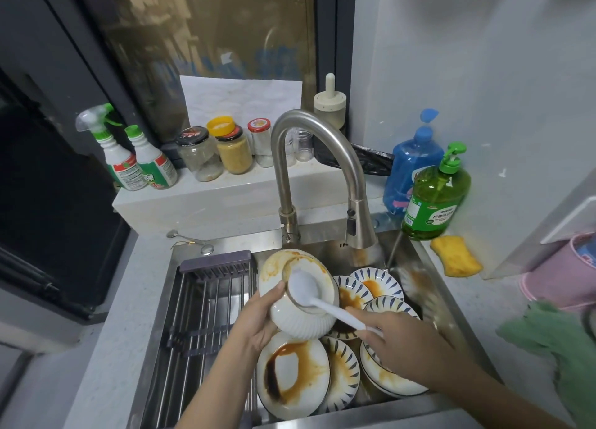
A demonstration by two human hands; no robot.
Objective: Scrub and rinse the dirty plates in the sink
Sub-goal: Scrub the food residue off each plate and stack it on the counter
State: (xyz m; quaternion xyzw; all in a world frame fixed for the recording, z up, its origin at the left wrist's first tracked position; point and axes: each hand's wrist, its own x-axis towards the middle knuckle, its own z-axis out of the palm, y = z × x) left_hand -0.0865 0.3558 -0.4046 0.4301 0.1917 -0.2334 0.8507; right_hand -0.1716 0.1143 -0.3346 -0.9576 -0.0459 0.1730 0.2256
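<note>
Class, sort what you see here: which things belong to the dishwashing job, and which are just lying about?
In use: left hand, bowl, right hand, brush, dirty plates, sink, faucet, green soap bottle.

Lying about: jars, spray bottles, sponge, green cloth, spoons.

both forearms extended forward — left hand (258, 322) cupped, fingers curled; right hand (396, 341) pinching, palm down

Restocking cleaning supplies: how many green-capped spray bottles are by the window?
2. Both stand on the ledge left of the faucet: one with a trigger head, the other immediately right of it, touching. None seems hidden.
</note>
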